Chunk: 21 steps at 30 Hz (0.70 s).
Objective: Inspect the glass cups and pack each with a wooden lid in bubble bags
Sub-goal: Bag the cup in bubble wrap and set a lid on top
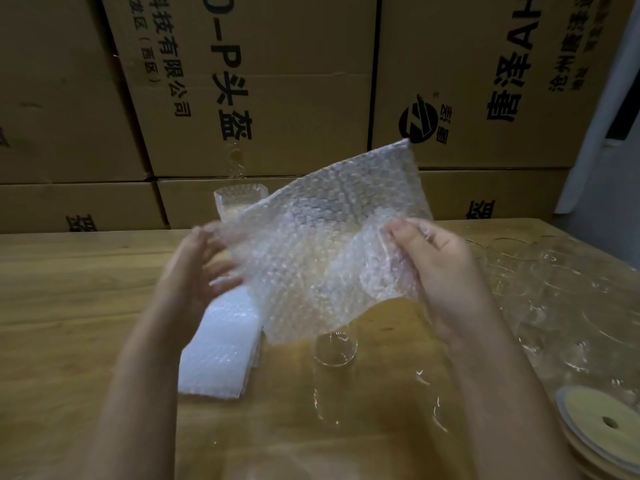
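Note:
Both my hands hold a clear bubble bag (322,244) up over the wooden table (69,306). My right hand (436,265) pinches its right edge between thumb and fingers. At the bag's left edge is my left hand (204,268), fingers spread against it and blurred. A stack of flat bubble bags (221,348) lies on the table under my left hand. Below the held bag lies a glass cup (334,348) on the table. Wooden lids (602,427) with a small hole are stacked at the bottom right.
Several clear glass cups (554,289) crowd the table's right side. A packed cup in a bubble bag (239,202) stands at the table's far edge. Stacked cardboard boxes (277,81) form a wall behind the table.

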{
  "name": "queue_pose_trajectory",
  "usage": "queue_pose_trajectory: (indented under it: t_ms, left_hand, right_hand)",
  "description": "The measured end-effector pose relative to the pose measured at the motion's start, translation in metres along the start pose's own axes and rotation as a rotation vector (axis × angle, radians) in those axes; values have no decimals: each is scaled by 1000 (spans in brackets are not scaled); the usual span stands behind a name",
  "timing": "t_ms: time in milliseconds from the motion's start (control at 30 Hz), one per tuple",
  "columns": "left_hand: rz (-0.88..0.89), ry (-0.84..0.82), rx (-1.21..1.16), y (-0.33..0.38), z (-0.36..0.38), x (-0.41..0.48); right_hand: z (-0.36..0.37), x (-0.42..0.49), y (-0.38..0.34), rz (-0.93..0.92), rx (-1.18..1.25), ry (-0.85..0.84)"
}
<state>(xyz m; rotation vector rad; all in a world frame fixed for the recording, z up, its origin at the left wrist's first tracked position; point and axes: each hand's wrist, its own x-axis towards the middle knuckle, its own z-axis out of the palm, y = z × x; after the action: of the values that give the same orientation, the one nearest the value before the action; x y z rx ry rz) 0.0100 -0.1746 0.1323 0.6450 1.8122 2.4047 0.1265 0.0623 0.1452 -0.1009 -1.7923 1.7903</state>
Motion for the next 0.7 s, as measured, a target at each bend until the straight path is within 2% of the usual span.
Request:
queue_pose_trajectory:
  t_ms: [67, 100, 233, 367, 533, 633, 700]
  left_hand:
    - [-224, -106, -50, -15, -2, 1]
    - [-279, -148, -16, -22, -2, 0]
    - [-238, -279, 307, -37, -8, -1]
    - [-218, -178, 389, -36, -18, 2]
    - [-82, -67, 355, -27, -24, 3]
    - [11, -7, 327, -23, -25, 3]
    - [67, 22, 298, -21, -25, 2]
  right_hand:
    - [-3, 3, 3, 84, 41, 16]
    - [-4, 4, 5, 109, 28, 24]
    - [-4, 8, 14, 157, -106, 105]
    - [-9, 8, 16, 152, -337, 115]
    - [-13, 5, 13, -27, -506, 90]
    - [-15, 3, 8, -123, -491, 102]
    - [-12, 0, 1, -146, -376, 93]
